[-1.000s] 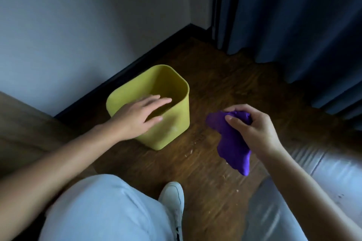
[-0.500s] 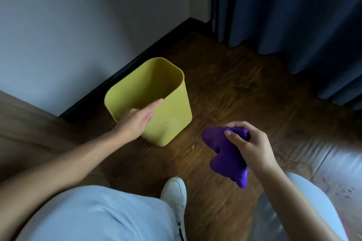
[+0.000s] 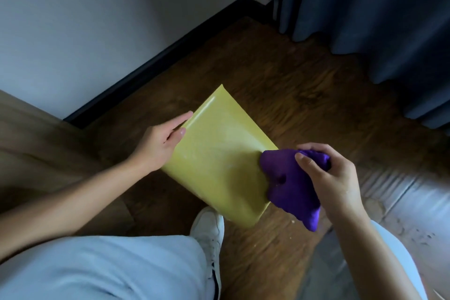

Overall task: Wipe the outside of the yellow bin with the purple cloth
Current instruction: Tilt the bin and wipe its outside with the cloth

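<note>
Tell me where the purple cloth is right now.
In the head view, the purple cloth sits right of centre, bunched in the right hand and pressed against the right edge of the tipped yellow bin.

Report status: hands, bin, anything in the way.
Left hand flat on edge of yellow bin. Right hand grips purple cloth against bin's tilted side. White shoe close by near corner.
</note>
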The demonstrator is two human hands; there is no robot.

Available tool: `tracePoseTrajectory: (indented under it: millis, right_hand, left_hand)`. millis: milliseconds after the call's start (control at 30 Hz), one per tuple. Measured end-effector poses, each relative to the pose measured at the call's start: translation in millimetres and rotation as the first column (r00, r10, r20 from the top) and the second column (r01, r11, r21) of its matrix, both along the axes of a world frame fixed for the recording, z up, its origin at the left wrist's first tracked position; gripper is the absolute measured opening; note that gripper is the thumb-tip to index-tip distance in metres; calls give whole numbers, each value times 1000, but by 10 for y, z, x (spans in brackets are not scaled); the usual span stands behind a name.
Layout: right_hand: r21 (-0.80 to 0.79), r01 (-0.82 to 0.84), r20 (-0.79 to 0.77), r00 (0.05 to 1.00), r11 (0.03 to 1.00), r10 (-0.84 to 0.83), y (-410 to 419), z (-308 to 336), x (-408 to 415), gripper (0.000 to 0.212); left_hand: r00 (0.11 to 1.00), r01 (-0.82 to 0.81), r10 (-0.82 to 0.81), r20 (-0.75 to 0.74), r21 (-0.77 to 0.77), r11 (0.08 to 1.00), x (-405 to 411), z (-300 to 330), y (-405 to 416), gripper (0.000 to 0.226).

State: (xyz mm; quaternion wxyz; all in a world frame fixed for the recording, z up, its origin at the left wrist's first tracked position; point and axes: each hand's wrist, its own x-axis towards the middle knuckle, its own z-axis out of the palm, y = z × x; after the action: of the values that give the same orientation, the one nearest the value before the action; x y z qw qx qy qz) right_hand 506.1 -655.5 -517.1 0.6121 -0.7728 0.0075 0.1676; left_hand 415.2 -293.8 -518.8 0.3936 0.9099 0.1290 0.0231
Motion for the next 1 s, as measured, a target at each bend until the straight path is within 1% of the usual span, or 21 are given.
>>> tracePoseTrajectory:
  millis: [100, 167, 233, 333, 367, 467, 533, 600, 700, 800, 867, 933, 1000]
  right_hand:
    - [-27, 18, -20, 1000, 999, -19, -22, -17, -1, 22]
    - [-29, 61, -24, 998, 998, -62, -44, -15, 12, 20]
    - [-13, 99, -26, 995, 995, -99, -54, -5, 21, 17]
    - [62, 139, -41, 990, 988, -137, 30, 49, 36, 16]
    - [77, 144, -24, 990, 987, -142, 89, 88, 49, 16]
    - [80, 179, 120, 975, 981, -188, 333, 233, 165, 15]
    - [114, 200, 191, 957, 973, -219, 548, 321, 287, 15]
    - [177, 181, 199, 956, 967, -216, 824, 366, 375, 11]
    - [202, 91, 258, 956, 975, -142, 1299, 331, 336, 13]
    - [152, -32, 396, 918, 988, -31, 1639, 188, 249, 12]
    - [57, -134, 460, 883, 989, 93, 1720, 33, 266, 17]
    - [-78, -246, 484, 838, 966, 253, 1727, -106, 310, 31]
    - [-248, -329, 518, 750, 911, 411, 1709, -205, 367, 45]
  left_hand:
    - [998, -35, 31, -52, -74, 997, 11, -89, 15, 47]
    - [995, -41, 32, -95, -86, 995, 19, -125, 73, 49]
    - [992, -8, -5, -126, -102, 995, 71, -85, 85, 49]
    - [983, 40, -65, -173, -141, 989, 199, 16, 18, 55]
    - [982, 46, -72, -175, -146, 988, 234, 43, -21, 56]
    - [992, 35, -51, -119, -131, 991, 301, 71, -134, 57]
    - [993, 21, -43, -112, -190, 982, 295, 36, -172, 55]
    - [993, 19, -48, -109, -255, 967, 271, -13, -228, 51]
    - [998, -31, 18, -53, -259, 965, 257, -28, -294, 45]
    - [998, -69, 70, -1, -194, 979, 265, -41, -345, 46]
    - [998, -57, 60, 15, -167, 984, 264, -59, -363, 45]
    - [999, -22, 27, 45, -107, 994, 251, -75, -361, 40]
    - [997, -20, 25, 68, -76, 997, 245, -86, -344, 37]
